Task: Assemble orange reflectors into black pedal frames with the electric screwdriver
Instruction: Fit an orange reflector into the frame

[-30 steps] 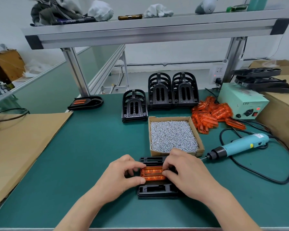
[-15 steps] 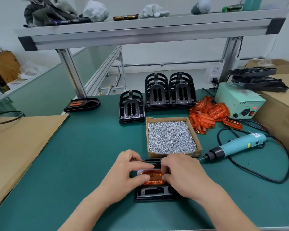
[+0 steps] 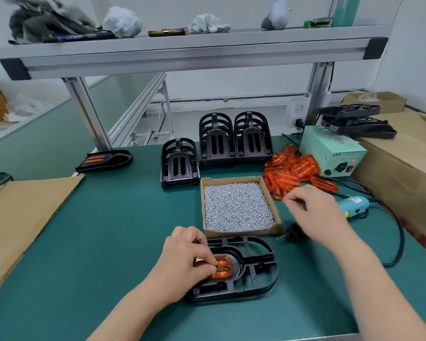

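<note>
Green matting covers the bench (image 3: 108, 242), under an aluminium shelf (image 3: 194, 52) strewn with rags and gloves. At the far left a cardboard sheet (image 3: 22, 217) lies flat over the bench edge, and beyond its corner sits a finished pedal (image 3: 103, 160) with two orange strips showing. Further right, toward the back, three stacks of black frames (image 3: 216, 141) stand upright side by side, the leftmost lower and nearer. At the front, the left hand (image 3: 185, 259) has its fingers curled down onto the left end of an orange reflector (image 3: 223, 267), pinching it where it sits in the middle pocket of a black pedal frame (image 3: 253, 271) that lies flat on the mat. Just behind that frame is a shallow cardboard box (image 3: 241, 232) filled with small silver screws (image 3: 236, 205). Off the box's far right corner lies a pile of loose reflectors (image 3: 293, 171). The right hand (image 3: 315, 212) hovers beside the box at the near edge of that pile, its fingertips drawn together but blurred, so I cannot tell whether it holds anything. Beneath and behind it the electric screwdriver (image 3: 352, 205) lies on the mat, its black nose pointing left toward the box and its cable looping away right. Behind it stands a pale green power unit (image 3: 330, 151), and at the far right cardboard cartons (image 3: 403, 173) carry more black frames on top.
</note>
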The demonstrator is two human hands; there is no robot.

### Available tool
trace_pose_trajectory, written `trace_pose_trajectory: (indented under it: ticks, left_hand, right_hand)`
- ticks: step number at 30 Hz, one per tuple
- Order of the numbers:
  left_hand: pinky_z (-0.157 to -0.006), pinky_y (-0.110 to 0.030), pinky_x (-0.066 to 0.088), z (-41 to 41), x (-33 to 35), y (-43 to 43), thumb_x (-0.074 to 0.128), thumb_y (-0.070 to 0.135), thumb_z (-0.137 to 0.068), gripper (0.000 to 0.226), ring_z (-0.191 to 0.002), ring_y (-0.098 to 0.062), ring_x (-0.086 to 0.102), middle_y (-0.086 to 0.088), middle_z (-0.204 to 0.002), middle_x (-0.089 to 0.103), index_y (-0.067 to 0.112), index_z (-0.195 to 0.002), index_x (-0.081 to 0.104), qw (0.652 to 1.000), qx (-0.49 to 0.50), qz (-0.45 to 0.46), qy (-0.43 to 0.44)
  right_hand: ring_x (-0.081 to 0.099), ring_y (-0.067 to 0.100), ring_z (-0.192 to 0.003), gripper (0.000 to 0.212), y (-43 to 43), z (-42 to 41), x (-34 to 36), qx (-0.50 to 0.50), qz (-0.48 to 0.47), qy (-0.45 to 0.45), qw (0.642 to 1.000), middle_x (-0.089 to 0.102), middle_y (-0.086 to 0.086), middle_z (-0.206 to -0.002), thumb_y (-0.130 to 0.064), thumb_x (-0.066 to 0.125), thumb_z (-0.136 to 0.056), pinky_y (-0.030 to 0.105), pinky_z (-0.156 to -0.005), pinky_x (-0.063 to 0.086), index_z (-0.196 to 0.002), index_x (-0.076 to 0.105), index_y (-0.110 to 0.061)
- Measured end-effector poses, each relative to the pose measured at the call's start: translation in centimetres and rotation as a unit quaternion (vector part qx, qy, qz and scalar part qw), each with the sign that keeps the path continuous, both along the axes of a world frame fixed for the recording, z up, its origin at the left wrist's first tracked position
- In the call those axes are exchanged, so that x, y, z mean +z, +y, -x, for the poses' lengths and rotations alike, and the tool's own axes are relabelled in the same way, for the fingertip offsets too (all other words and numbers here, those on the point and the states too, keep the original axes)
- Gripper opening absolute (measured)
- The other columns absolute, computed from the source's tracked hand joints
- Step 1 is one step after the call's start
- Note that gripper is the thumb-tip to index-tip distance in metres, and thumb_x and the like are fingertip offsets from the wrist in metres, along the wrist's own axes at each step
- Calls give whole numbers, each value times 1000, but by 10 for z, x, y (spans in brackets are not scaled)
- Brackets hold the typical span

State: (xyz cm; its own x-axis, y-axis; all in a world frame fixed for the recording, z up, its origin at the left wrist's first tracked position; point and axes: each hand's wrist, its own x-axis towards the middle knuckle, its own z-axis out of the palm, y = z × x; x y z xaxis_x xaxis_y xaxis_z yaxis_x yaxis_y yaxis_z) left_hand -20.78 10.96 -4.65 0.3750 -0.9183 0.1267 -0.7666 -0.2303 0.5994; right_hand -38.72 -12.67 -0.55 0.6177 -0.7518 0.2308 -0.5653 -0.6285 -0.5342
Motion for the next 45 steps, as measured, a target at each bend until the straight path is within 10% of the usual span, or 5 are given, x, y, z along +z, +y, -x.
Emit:
trace_pose_trajectory:
  ticks: [12, 20, 32, 41, 45]
  left_hand:
    - [-97, -19, 35, 0, -15, 10, 78, 31, -80, 19, -119, -9, 42, 23, -110, 54, 49, -82, 76, 993, 4, 81, 82]
    - [-96, -20, 38, 1, -17, 10, 71, 38, -80, 13, -119, -11, 45, 22, -111, 57, 46, -87, 77, 992, 7, 98, 77]
    - [-95, -34, 45, -42, 38, -50, 74, 22, -86, 11, -95, -6, 60, 12, -92, 66, 30, -92, 77, 999, 10, 43, 19]
    - [-87, -35, 32, -53, 36, -113, 69, 39, -88, 24, -99, -15, 56, 12, -96, 58, 32, -111, 69, 967, -58, -162, -189]
    - [-86, -35, 29, -54, 33, -117, 68, 32, -87, 2, -92, -12, 60, 15, -85, 62, 33, -89, 69, 958, -60, -142, -241]
  right_hand:
    - [54, 27, -98, 26, -38, 20, -17, -82, 53, 210, 973, 69, 1, -101, -23, 45, -100, 40, -84, 45, -91, 70, -22]
    - [43, 39, -115, 17, -19, 28, -34, -199, 47, 5, 979, 57, 16, -116, -25, 70, -92, 46, -99, 37, -100, 72, -10]
    - [50, 52, -124, 104, -36, 30, -32, -319, -164, -28, 933, 52, 32, -137, -61, 64, -87, 54, -100, 42, -158, 1, -18]
    - [66, 37, -104, 108, -37, 29, -43, -389, -247, -265, 847, 63, 17, -127, -52, 72, -69, 45, -93, 53, -155, 19, -16]
    - [54, 17, -56, 65, -37, 29, -40, -332, -319, -410, 788, 63, 2, -88, -46, 73, -72, 23, -51, 45, -126, 59, -12]
